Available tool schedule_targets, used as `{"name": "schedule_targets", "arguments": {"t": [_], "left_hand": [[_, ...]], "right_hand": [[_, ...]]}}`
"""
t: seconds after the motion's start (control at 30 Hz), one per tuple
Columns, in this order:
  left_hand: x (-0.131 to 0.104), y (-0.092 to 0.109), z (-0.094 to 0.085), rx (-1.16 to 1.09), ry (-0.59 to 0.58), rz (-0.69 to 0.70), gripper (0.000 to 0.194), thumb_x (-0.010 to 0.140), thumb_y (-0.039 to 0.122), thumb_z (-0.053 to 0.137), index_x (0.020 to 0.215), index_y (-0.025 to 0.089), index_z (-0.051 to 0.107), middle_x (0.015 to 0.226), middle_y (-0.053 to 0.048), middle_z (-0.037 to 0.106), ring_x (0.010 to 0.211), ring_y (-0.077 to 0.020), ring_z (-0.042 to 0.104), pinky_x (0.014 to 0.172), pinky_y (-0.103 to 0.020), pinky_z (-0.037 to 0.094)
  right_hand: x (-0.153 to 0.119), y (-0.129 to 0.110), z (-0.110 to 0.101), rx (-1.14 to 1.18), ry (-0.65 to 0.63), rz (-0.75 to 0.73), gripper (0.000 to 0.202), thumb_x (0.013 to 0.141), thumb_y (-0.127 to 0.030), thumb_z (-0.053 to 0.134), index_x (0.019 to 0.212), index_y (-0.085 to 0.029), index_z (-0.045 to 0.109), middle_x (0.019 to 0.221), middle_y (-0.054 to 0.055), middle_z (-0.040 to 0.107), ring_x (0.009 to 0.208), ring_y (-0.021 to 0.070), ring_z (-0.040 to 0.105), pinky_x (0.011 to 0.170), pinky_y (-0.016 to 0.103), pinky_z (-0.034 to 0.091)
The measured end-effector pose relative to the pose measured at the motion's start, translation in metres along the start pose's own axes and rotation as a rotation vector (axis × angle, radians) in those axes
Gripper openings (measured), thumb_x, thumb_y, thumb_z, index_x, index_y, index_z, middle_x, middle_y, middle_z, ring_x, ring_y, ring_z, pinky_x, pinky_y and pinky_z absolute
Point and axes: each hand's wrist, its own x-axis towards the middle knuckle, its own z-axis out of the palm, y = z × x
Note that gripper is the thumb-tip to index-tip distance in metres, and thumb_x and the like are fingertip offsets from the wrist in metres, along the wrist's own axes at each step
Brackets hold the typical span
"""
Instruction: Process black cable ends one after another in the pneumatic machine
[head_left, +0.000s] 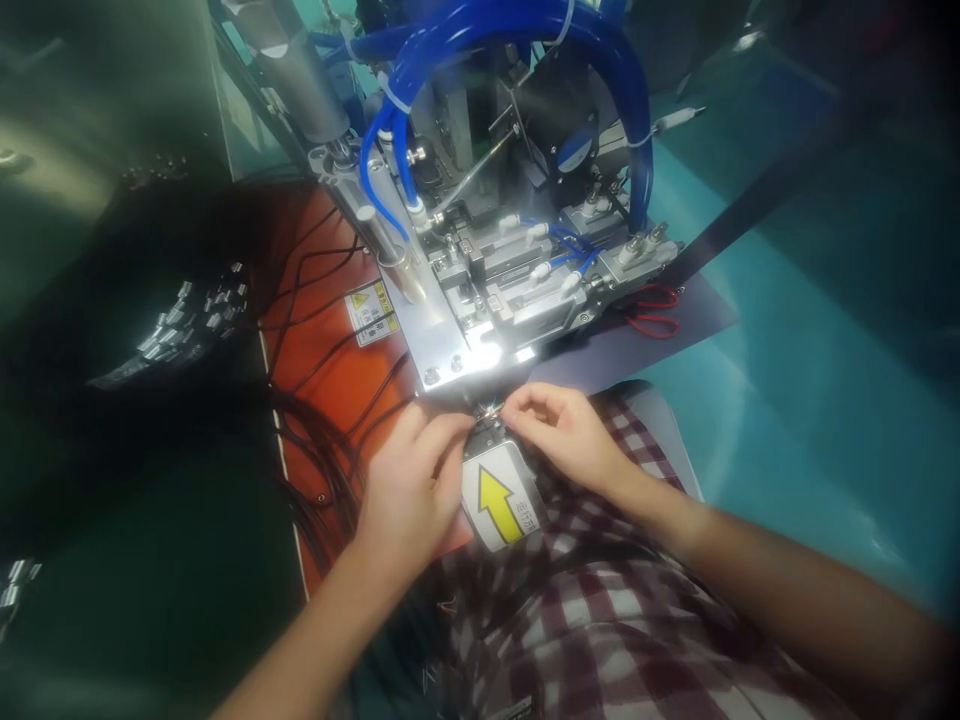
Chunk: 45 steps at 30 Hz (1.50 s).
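Both hands meet at the front of a metal pneumatic machine, just past a white plate with a yellow arrow. A tiny shiny part lies between my fingertips, too small to name. My left hand is closed, thumb and forefinger pinched at its left side. From the right, my right hand is closed in a pinch at the other side of the same spot. Whether the part rests on the dark block under it or is held above it, I cannot tell.
Black cables run over the orange base at left. A warning label is stuck there. Shiny small metal pieces lie on the dark surface further left. Thick blue hoses arch over the machine; a red cord lies at right.
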Motion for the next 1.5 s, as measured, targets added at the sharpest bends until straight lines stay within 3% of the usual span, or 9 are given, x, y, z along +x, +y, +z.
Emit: {"name": "schedule_targets", "arguments": {"t": [0.6, 0.97, 1.2, 1.5], "left_hand": [[0.0012, 0.0032, -0.0012, 0.013, -0.006, 0.017, 0.024, 0.085, 0.007, 0.050, 0.095, 0.015, 0.070, 0.082, -0.004, 0.055, 0.074, -0.0130, 0.057, 0.063, -0.023, 0.047], [0.0007, 0.0023, 0.0013, 0.030, 0.025, 0.045, 0.024, 0.085, 0.006, 0.050, 0.095, 0.017, 0.070, 0.082, -0.003, 0.055, 0.076, -0.0135, 0.058, 0.064, -0.023, 0.048], [0.0001, 0.0011, 0.0021, 0.021, 0.029, 0.039, 0.022, 0.086, 0.007, 0.051, 0.094, 0.017, 0.069, 0.084, -0.004, 0.056, 0.080, -0.0151, 0.058, 0.068, -0.026, 0.048], [-0.0004, 0.0004, 0.0016, 0.040, 0.035, 0.041, 0.021, 0.085, 0.006, 0.054, 0.095, 0.015, 0.070, 0.077, -0.001, 0.050, 0.071, -0.0114, 0.053, 0.061, -0.022, 0.044]], "right_hand": [[0.0022, -0.0014, -0.0005, -0.066, 0.036, 0.001, 0.007, 0.076, -0.022, 0.063, 0.071, -0.017, 0.062, 0.068, 0.001, 0.062, 0.062, 0.0126, 0.054, 0.058, 0.025, 0.044], [0.0035, -0.0020, -0.0055, -0.061, -0.038, 0.010, 0.012, 0.080, -0.027, 0.062, 0.077, -0.016, 0.065, 0.075, 0.003, 0.065, 0.067, 0.0140, 0.058, 0.061, 0.026, 0.046], [0.0060, -0.0031, -0.0044, -0.052, -0.013, 0.005, 0.009, 0.079, -0.025, 0.063, 0.076, -0.016, 0.063, 0.075, 0.002, 0.064, 0.066, 0.0131, 0.056, 0.060, 0.026, 0.046], [0.0056, 0.0026, -0.0018, -0.042, 0.022, -0.061, 0.009, 0.080, -0.025, 0.063, 0.076, -0.017, 0.062, 0.072, 0.001, 0.061, 0.060, 0.0109, 0.051, 0.056, 0.025, 0.042]]}}
